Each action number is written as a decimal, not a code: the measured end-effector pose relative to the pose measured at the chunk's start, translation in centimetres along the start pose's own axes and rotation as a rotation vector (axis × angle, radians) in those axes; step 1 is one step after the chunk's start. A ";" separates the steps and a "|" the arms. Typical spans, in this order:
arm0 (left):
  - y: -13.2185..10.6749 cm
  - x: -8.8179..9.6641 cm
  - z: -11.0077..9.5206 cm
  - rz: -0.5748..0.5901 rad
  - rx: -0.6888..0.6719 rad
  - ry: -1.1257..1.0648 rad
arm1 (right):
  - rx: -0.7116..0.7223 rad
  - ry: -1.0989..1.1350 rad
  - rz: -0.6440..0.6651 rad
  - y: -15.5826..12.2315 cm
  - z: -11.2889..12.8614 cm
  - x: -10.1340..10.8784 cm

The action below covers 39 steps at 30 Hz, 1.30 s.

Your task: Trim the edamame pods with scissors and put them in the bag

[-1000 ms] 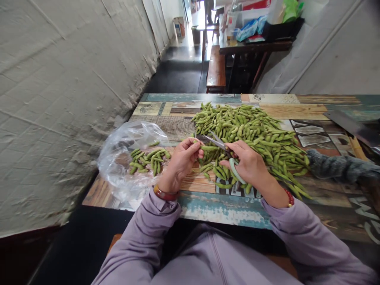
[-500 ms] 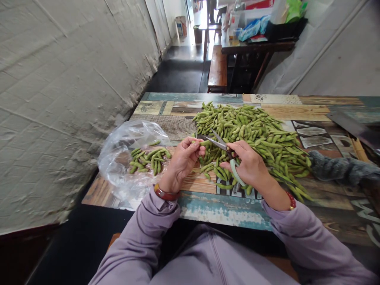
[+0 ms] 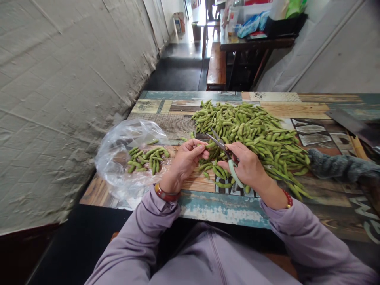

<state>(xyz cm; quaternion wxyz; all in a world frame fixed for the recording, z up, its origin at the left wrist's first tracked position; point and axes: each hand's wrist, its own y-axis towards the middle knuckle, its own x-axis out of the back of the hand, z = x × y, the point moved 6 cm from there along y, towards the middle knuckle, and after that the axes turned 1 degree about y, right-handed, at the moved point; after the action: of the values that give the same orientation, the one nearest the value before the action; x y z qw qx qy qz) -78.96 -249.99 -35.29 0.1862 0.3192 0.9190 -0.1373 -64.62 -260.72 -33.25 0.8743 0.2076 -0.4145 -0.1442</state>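
Between the thumb and fingers of my left hand (image 3: 190, 155) is a green soybean pod (image 3: 211, 145), its near end hidden by the fingertips. My right hand (image 3: 247, 162) is closed around scissors (image 3: 234, 172) with pale green handles. The scissor blades point up and left, slightly parted, close to the pod's far end; whether they touch it I cannot tell. Behind and beside the scissors spreads a big heap of soybean pods (image 3: 252, 126). Left of my left hand, a smaller group of pods (image 3: 148, 159) lies on a clear plastic bag (image 3: 108, 146).
The wood-patterned table (image 3: 225, 208) meets a rough grey wall (image 3: 59, 99) at left. On the right lie a fuzzy grey object (image 3: 338, 166) and a dark flat blade-like object (image 3: 353, 124). Farther off stand a wooden bench (image 3: 216, 65) and another table (image 3: 258, 44) with packages.
My left hand has shifted slightly right and down with its pod, nearer the scissors. The scissor blades appear less widely parted. The whole view has moved a little.
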 end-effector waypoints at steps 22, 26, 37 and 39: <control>0.4 1.5 -1.6 -0.109 -0.114 0.069 | 0.002 -0.172 0.013 -0.4 -0.6 0.1; 0.5 2.1 -1.8 -0.146 -0.124 0.327 | -0.008 -0.206 -0.087 -0.3 -0.9 0.8; 1.1 -1.6 0.0 -0.013 -0.440 1.425 | -0.008 -0.192 -0.049 -0.4 -0.4 0.6; 1.3 -1.7 0.3 0.006 -0.421 1.449 | -0.011 -0.184 -0.053 -0.3 -0.5 0.7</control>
<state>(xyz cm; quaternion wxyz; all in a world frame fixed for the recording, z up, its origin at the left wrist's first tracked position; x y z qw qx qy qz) -76.83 -250.06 -34.95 -0.4073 0.2897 0.8176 0.2857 -63.86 -261.17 -33.25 0.8293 0.1997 -0.4868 -0.1881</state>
